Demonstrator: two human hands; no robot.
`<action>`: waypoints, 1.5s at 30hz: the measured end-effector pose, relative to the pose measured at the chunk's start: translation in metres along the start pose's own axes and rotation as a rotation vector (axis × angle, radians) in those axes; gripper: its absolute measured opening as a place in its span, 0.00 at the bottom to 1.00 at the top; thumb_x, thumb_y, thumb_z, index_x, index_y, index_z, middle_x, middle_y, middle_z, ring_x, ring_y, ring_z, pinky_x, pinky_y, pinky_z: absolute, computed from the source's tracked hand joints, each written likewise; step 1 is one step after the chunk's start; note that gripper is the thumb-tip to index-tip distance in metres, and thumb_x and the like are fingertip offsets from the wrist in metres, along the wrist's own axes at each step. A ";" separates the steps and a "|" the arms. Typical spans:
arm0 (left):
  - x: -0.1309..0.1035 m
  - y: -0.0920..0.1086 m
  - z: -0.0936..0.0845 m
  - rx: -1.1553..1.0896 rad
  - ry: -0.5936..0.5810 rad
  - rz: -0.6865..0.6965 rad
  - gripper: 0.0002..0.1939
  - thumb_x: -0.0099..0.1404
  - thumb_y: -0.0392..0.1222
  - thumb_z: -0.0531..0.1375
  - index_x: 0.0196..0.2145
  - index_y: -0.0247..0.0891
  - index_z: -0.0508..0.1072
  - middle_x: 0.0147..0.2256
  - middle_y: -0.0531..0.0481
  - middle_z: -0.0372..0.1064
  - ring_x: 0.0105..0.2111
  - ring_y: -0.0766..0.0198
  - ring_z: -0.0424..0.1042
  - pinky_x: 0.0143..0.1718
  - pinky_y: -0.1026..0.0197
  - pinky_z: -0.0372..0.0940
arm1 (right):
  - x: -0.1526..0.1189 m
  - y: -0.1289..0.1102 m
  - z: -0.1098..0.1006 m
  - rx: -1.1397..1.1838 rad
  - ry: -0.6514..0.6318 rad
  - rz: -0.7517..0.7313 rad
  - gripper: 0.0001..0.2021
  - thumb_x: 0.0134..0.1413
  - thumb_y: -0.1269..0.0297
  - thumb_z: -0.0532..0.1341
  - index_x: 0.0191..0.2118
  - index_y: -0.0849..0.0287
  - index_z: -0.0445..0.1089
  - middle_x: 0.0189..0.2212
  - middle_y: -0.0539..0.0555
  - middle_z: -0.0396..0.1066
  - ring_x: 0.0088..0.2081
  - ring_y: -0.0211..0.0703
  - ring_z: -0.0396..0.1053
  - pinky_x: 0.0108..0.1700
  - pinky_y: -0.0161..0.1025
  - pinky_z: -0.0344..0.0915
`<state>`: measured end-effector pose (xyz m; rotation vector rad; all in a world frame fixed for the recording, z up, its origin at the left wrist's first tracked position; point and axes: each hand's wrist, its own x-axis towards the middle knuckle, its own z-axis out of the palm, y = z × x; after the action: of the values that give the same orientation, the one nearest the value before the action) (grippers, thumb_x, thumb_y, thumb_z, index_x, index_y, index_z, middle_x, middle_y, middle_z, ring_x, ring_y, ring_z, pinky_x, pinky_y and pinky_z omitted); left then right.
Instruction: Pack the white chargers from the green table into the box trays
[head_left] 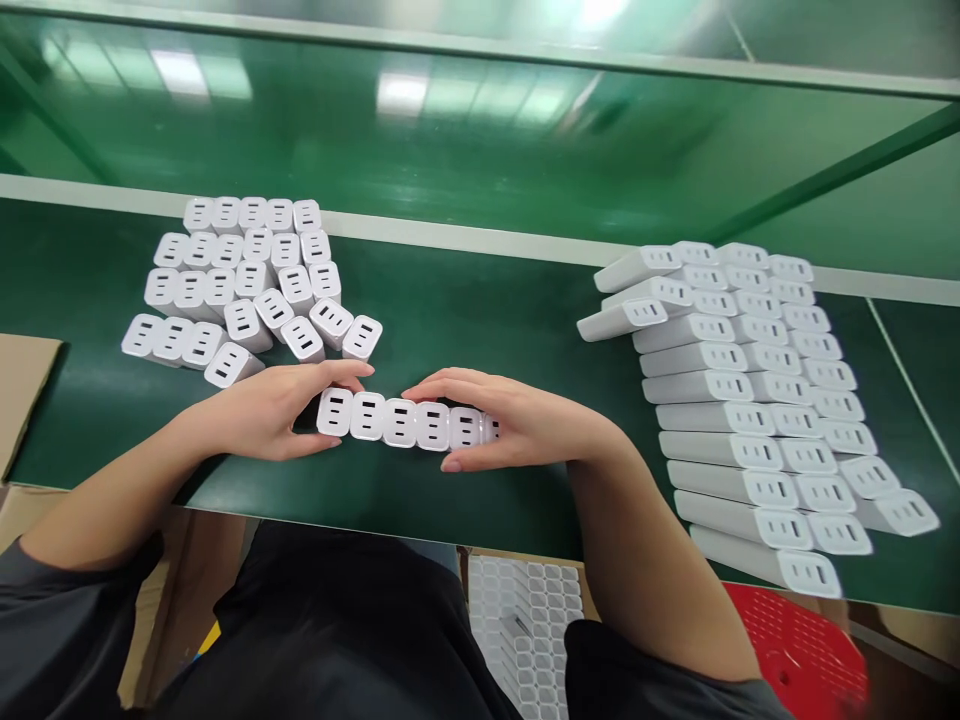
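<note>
A straight row of several white charger blocks (400, 423) stands on the green work surface, port faces up. Each face shows small dark slots. My left hand (277, 410) grips the row's left end, thumb on the near side and fingers on the far side. Around the right end, my right hand (517, 420) is closed with its thumb in front and fingers behind, partly hiding the last blocks. Just beyond my left hand, more white chargers (255, 280) stand in loose rows, some of them turned askew.
On the right, a large group of white chargers (750, 400) stands in tight rows. A green panel (480, 150) rises behind the green table (465, 320). Below its front edge are a tray of white pieces (536, 630) and a red stool (802, 650). Cardboard (26, 390) lies far left.
</note>
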<state>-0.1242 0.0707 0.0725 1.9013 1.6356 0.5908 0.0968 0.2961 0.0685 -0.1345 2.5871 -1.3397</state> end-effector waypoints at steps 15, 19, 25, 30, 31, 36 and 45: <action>-0.008 0.005 -0.003 0.183 0.397 0.116 0.22 0.59 0.45 0.62 0.47 0.42 0.58 0.31 0.57 0.67 0.26 0.68 0.69 0.26 0.67 0.61 | 0.002 0.007 -0.003 0.016 -0.064 0.025 0.32 0.54 0.46 0.66 0.62 0.53 0.65 0.57 0.58 0.67 0.55 0.51 0.68 0.55 0.43 0.66; -0.007 0.005 0.000 0.290 0.403 0.139 0.22 0.61 0.48 0.61 0.49 0.41 0.60 0.29 0.57 0.66 0.24 0.68 0.68 0.26 0.66 0.60 | 0.002 0.009 -0.003 0.011 -0.072 0.030 0.32 0.53 0.47 0.67 0.61 0.53 0.65 0.57 0.58 0.67 0.55 0.52 0.68 0.54 0.43 0.66; -0.005 0.008 -0.003 0.509 0.311 0.239 0.14 0.67 0.45 0.58 0.47 0.36 0.63 0.26 0.54 0.67 0.25 0.63 0.68 0.30 0.62 0.60 | 0.001 0.008 -0.003 0.017 -0.089 0.042 0.32 0.54 0.47 0.67 0.61 0.52 0.65 0.58 0.58 0.66 0.56 0.52 0.67 0.55 0.43 0.66; -0.003 0.009 -0.003 0.589 0.287 0.318 0.13 0.69 0.42 0.57 0.48 0.35 0.63 0.30 0.52 0.69 0.29 0.62 0.69 0.32 0.59 0.60 | 0.001 0.008 -0.003 0.007 -0.089 0.049 0.32 0.54 0.46 0.67 0.61 0.53 0.65 0.58 0.58 0.65 0.57 0.52 0.66 0.57 0.44 0.65; -0.003 0.009 -0.003 0.597 0.279 0.316 0.12 0.70 0.42 0.56 0.48 0.35 0.63 0.30 0.51 0.69 0.29 0.61 0.69 0.33 0.59 0.60 | 0.001 0.008 -0.003 0.005 -0.088 0.049 0.32 0.54 0.46 0.67 0.61 0.52 0.65 0.58 0.58 0.66 0.57 0.52 0.66 0.57 0.44 0.65; -0.003 0.010 -0.002 0.611 0.241 0.306 0.13 0.69 0.41 0.56 0.49 0.35 0.62 0.32 0.51 0.70 0.31 0.61 0.69 0.34 0.58 0.60 | 0.001 0.008 -0.003 0.001 -0.084 0.045 0.32 0.54 0.46 0.66 0.61 0.53 0.65 0.58 0.59 0.66 0.57 0.53 0.67 0.57 0.45 0.66; -0.003 0.009 -0.001 0.592 0.203 0.295 0.16 0.69 0.42 0.57 0.51 0.35 0.62 0.33 0.50 0.70 0.33 0.59 0.70 0.36 0.57 0.61 | 0.001 0.008 -0.003 -0.011 -0.082 0.039 0.31 0.54 0.46 0.66 0.61 0.52 0.65 0.58 0.58 0.66 0.57 0.53 0.67 0.57 0.45 0.65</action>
<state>-0.1191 0.0666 0.0796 2.6171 1.8089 0.4536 0.0951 0.3026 0.0635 -0.1371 2.5167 -1.2791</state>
